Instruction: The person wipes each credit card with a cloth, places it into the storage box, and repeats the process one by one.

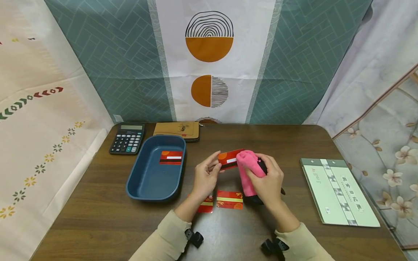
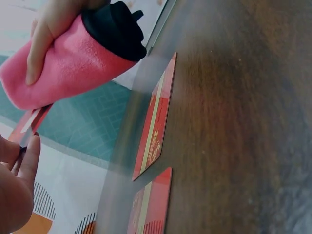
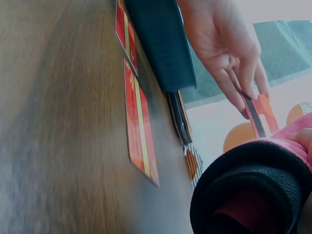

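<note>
My left hand [image 1: 206, 173] pinches one end of a red card [image 1: 228, 160] between thumb and fingers above the table. A pink cloth [image 1: 247, 172] is gripped in my right hand [image 1: 268, 183], and it overlaps the card's other end. Bundled with the cloth in that same hand is a black, leather-like item [image 2: 115, 32] with a small tab; I cannot tell its kind. Below the hands, two red cards with a yellow stripe lie on the table: one card [image 1: 229, 200] in full view, the other card [image 1: 205, 206] partly hidden by the left wrist.
A blue tray [image 1: 153, 186] stands left of the hands with a red card [image 1: 171, 157] inside. Behind it are a calculator [image 1: 127, 139] and a tan notebook [image 1: 174, 130]. A pale green book [image 1: 337, 192] lies at the right of the wooden table [image 1: 107, 210].
</note>
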Demonstrator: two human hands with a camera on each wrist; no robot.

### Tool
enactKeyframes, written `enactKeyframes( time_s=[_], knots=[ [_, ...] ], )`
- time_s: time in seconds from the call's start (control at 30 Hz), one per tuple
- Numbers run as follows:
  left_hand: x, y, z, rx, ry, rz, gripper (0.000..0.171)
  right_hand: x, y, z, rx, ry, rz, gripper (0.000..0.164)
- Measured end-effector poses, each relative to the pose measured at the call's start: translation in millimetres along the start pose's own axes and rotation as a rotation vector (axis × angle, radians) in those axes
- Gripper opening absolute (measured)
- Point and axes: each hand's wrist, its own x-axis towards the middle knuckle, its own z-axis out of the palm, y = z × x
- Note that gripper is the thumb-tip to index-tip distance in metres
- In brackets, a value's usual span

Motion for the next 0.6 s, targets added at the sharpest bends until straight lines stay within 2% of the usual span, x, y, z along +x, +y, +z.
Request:
enactKeyframes(
  time_s=[0.13, 0.27, 0.37, 0.43, 0.6],
  knots=[
    [0.7, -0.4, 1.6, -0.002, -0.021, 0.045, 0.044, -1, -9, 9, -0.01, -0.023, -0.033, 0.048],
    [0.3, 0.8, 2.9, -0.035, -0.082, 0.057, 0.046, -5, -18, 16, 0.015, -0.046, -0.097, 0.048],
    [-0.1, 1.4, 1.1, -0.053, -0.095, 0.052, 0.047, -7, -20, 16, 0.008, -0.045, -0.134, 0.048],
    [-0.3, 1.4, -1.5, -0.05, -0.087, 0.049, 0.046, -6, -18, 14, -0.006, -0.031, -0.13, 0.048],
    [0.2, 2.9, -9.5, -0.029, -0.069, 0.012, 0.046, 0, -8, 4, -0.033, 0.018, -0.051, 0.046]
  ],
)
